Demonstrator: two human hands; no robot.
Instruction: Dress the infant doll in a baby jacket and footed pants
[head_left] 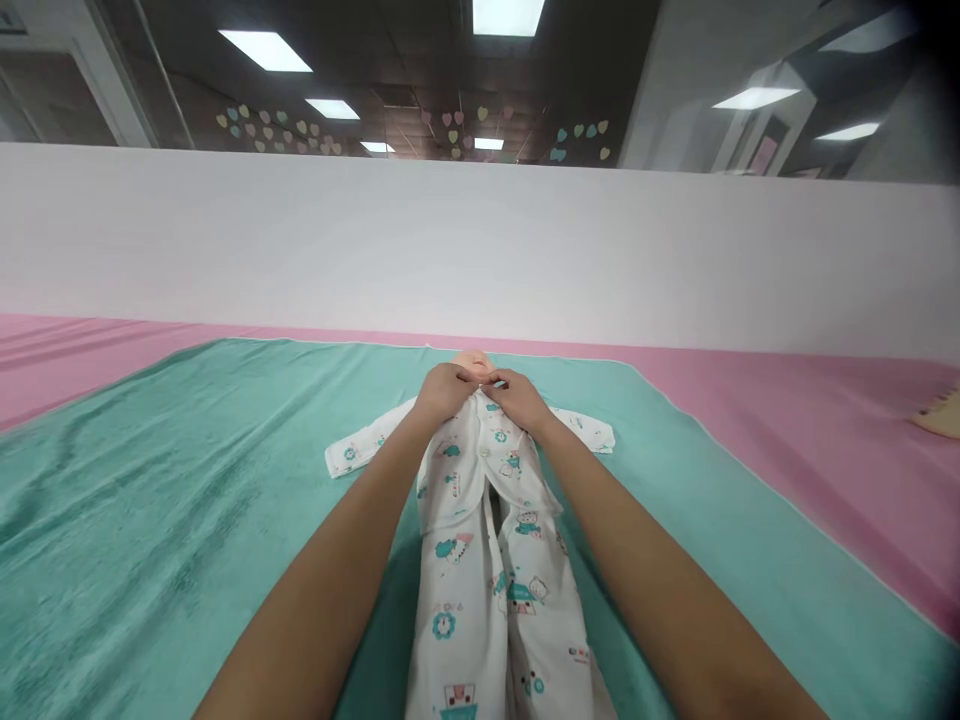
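A baby doll (475, 361) lies on its back on a teal towel (187, 500), its head pointing away from me. It wears a white romper (480, 560) printed with small teal and pink figures; the sleeves spread out to both sides. My left hand (444, 387) and my right hand (517, 396) meet at the romper's neckline just under the doll's chin. Both have their fingers pinched closed on the collar fabric. The front of the romper gapes open lower down, between the legs.
The teal towel lies over a pink sheet (825, 440). A low white partition (480, 250) runs across behind it. A tan object (941, 415) shows at the right edge on the pink sheet.
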